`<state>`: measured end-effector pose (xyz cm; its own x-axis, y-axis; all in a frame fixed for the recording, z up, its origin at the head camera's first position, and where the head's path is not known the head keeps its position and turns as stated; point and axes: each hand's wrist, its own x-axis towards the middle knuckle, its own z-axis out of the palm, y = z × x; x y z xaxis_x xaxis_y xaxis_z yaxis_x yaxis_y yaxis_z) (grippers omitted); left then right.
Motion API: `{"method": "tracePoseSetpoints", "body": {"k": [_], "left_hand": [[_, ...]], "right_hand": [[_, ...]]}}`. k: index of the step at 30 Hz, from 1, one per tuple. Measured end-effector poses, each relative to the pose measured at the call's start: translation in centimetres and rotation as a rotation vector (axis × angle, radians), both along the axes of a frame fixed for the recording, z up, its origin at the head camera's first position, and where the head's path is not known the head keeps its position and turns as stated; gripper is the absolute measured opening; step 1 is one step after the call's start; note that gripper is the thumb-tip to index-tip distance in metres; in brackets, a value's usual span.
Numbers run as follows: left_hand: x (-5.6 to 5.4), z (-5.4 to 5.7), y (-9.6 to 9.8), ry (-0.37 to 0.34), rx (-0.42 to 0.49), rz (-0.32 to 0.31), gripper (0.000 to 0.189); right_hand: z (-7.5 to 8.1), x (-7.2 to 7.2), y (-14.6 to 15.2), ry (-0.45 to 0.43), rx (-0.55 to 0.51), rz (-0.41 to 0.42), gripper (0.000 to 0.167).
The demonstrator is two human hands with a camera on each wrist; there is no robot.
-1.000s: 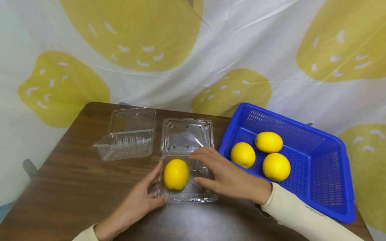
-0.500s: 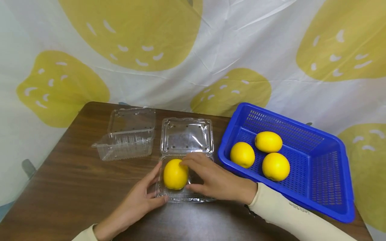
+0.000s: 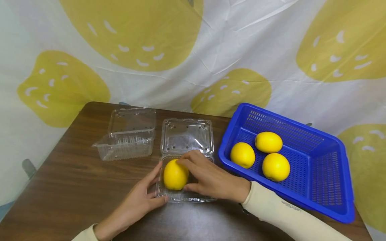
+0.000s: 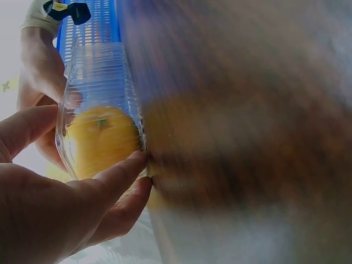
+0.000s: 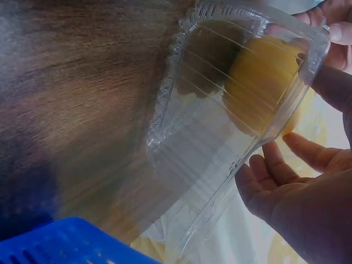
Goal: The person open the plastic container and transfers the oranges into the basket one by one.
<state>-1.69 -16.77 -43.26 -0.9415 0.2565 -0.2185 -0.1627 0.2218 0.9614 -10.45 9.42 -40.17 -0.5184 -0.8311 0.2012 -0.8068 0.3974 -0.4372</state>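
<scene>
A lemon sits in the left part of an open clear plastic clamshell container in the head view. My right hand holds the lemon from the right, with fingertips on its upper side and the thumb low on its near right side. At the container's left end, my left hand steadies it, fingers along the side wall and thumb at the near corner. Through the clear wall, the lemon shows its green stem end in the left wrist view. The right hand hides the container's right part in the head view.
A blue perforated basket at the right holds three lemons. Back left on the brown table stands a second open clear clamshell. A lemon-print cloth hangs behind the table.
My right hand has moved left from over the container's right part onto the lemon. The left hand, the container and the basket have stayed in place.
</scene>
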Motion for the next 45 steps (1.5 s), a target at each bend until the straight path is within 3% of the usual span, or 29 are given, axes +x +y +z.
{"method": "tracePoseSetpoints", "body": {"k": [19, 35, 45], "left_hand": [[0.0, 0.1, 0.0, -0.007, -0.002, -0.001, 0.106], [-0.1, 0.0, 0.2, -0.01, 0.009, 0.006, 0.106], [0.0, 0.1, 0.2, -0.004, 0.003, 0.015, 0.107]], "right_hand": [[0.1, 0.3, -2.4, 0.047, 0.168, -0.062, 0.079], [-0.1, 0.7, -3.0, 0.225, 0.228, -0.09, 0.079], [0.6, 0.5, -2.3, 0.144, 0.197, -0.12, 0.077]]}}
